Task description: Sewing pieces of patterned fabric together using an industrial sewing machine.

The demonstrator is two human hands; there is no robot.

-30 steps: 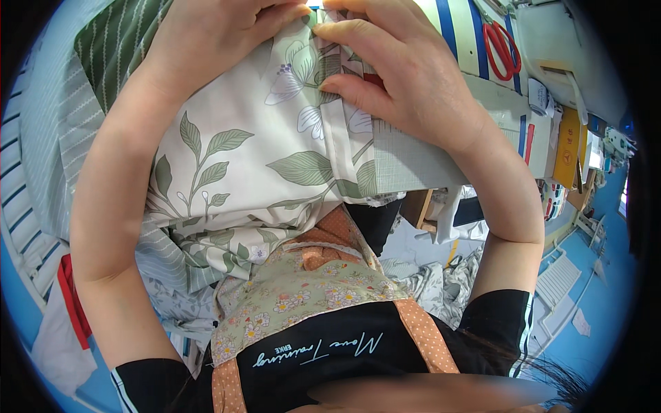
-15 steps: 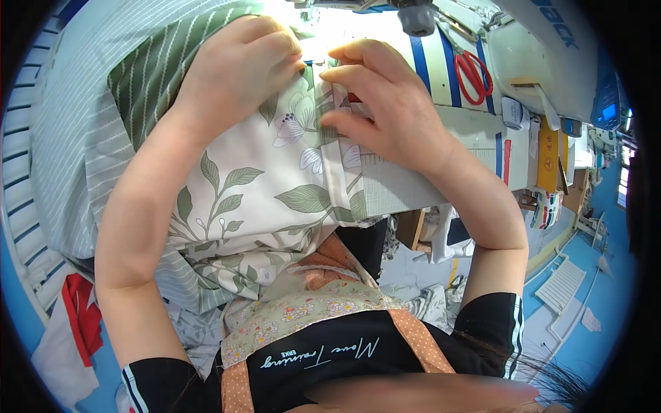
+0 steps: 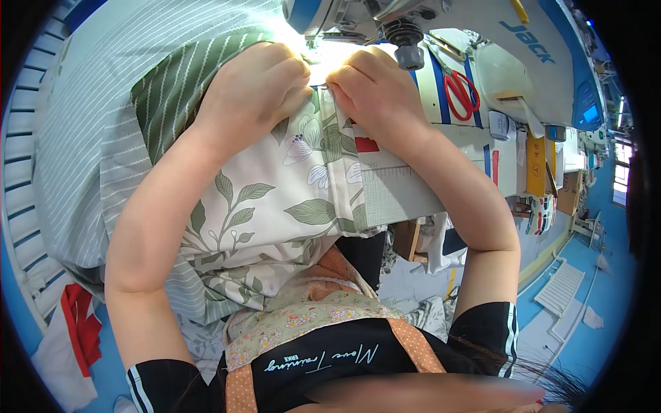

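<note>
My left hand (image 3: 256,89) and my right hand (image 3: 376,91) press side by side on a white cloth printed with green leaves (image 3: 268,206), pinching its folded edge just in front of the sewing machine's needle area (image 3: 329,27). The fingertips are curled down on the cloth under the machine's bright lamp. A green cloth with white stripes (image 3: 169,82) lies under my left hand. The leaf cloth hangs off the table edge into my lap.
The white and blue sewing machine (image 3: 496,48) stands at the back right, red-handled scissors (image 3: 463,93) beside it. Pale striped cloth (image 3: 82,138) is heaped at the left. A red and white cloth (image 3: 76,330) lies low left. Blue floor and a white rack (image 3: 564,289) show at right.
The view has tipped so the sewing machine head comes in at the top. Both hands have drawn close together on the cloth edge, right under the needle area.
</note>
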